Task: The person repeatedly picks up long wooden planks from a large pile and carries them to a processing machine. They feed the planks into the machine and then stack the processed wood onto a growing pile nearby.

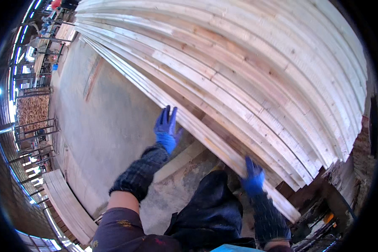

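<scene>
While racks at far left stand packed with stacked timber [32, 110], with a low pile of planks [67, 206] lower left on the concrete floor [109, 122]: left hand [167, 125] flat, fingers straight, against the lowest board [206, 135] of the slanted board stack [256, 80]; right hand [253, 176] curled over that board's lower edge.

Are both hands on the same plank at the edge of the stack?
Yes, the left hand and the right hand both rest on the lowest plank along the stack's edge.
</scene>
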The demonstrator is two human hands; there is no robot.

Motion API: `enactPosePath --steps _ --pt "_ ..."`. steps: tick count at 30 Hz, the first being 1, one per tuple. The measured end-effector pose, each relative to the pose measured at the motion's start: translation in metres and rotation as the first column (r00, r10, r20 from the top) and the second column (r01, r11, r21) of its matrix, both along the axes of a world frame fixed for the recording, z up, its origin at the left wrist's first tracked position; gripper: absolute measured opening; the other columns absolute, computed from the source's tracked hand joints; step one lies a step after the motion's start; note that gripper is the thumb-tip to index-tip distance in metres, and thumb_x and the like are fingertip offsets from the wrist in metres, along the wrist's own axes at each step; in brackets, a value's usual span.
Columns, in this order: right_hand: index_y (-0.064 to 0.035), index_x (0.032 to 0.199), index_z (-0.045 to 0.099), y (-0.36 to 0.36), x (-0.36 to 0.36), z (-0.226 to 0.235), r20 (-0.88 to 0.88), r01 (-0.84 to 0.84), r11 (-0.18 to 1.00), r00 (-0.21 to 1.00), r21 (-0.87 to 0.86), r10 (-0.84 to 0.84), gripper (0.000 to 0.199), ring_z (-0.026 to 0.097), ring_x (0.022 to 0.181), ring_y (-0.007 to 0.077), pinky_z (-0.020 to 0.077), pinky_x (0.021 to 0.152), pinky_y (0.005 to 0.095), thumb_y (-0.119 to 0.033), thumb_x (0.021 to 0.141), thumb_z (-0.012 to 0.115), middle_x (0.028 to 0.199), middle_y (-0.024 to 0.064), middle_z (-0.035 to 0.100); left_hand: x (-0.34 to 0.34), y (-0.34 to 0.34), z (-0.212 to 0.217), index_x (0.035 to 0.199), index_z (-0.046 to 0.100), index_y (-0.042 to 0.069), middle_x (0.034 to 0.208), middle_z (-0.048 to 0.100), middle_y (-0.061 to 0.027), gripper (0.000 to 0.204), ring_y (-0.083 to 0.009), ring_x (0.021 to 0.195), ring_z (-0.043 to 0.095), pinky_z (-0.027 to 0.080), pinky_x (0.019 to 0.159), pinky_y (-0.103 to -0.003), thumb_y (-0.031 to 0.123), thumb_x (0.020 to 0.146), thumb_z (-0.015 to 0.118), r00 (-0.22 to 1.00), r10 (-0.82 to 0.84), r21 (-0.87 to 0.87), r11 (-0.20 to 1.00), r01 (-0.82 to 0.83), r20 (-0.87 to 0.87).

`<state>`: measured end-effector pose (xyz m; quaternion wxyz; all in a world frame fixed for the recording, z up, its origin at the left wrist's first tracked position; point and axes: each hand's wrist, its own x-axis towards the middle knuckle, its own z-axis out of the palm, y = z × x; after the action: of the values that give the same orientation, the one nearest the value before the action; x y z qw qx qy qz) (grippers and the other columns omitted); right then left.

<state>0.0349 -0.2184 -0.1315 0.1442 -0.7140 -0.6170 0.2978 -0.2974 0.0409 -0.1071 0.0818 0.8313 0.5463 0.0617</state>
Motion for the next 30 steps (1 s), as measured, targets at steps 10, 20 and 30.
enactPosePath --steps 10,20,30 --pt "-0.0102 0.123 0.06 -0.233 0.122 0.246 0.364 0.24 0.965 0.913 -0.107 -0.187 0.063 0.058 0.106 0.0405 0.0419 0.092 0.0511 -0.034 0.067 0.075 0.115 0.0158 0.064 -0.086 0.141 0.054 0.129 0.064 0.017 0.134 0.06 -0.015 0.047 -0.0344 0.131 0.051 0.036 0.113 -0.053 0.02 0.082 0.061 0.666 -0.712 -0.05 0.69 0.722 -0.223" --pt "-0.0051 0.105 0.067 -0.444 0.182 0.239 0.716 0.464 0.883 0.642 -0.078 -0.274 0.028 0.052 0.127 0.0425 0.0402 0.111 0.0513 -0.02 0.083 0.057 0.136 0.0249 0.056 0.004 -0.026 0.116 0.113 0.067 0.017 0.105 0.062 -0.0087 0.047 -0.0327 0.1 0.056 0.042 0.083 -0.055 0.032 0.068 0.071 0.516 -0.852 -0.169 0.524 0.835 -0.091" --pt "-0.0146 0.149 0.044 -0.536 0.214 0.241 0.766 0.739 0.63 0.255 0.239 -0.591 0.069 0.043 0.141 0.035 0.0363 0.117 0.0477 -0.011 0.082 0.058 0.152 0.0129 0.046 0.116 -0.149 0.218 0.143 0.051 0.012 0.119 0.057 -0.0173 0.084 -0.0414 0.105 0.053 0.041 0.088 -0.061 0.046 0.068 0.072 0.368 -0.912 -0.12 0.392 0.912 -0.183"
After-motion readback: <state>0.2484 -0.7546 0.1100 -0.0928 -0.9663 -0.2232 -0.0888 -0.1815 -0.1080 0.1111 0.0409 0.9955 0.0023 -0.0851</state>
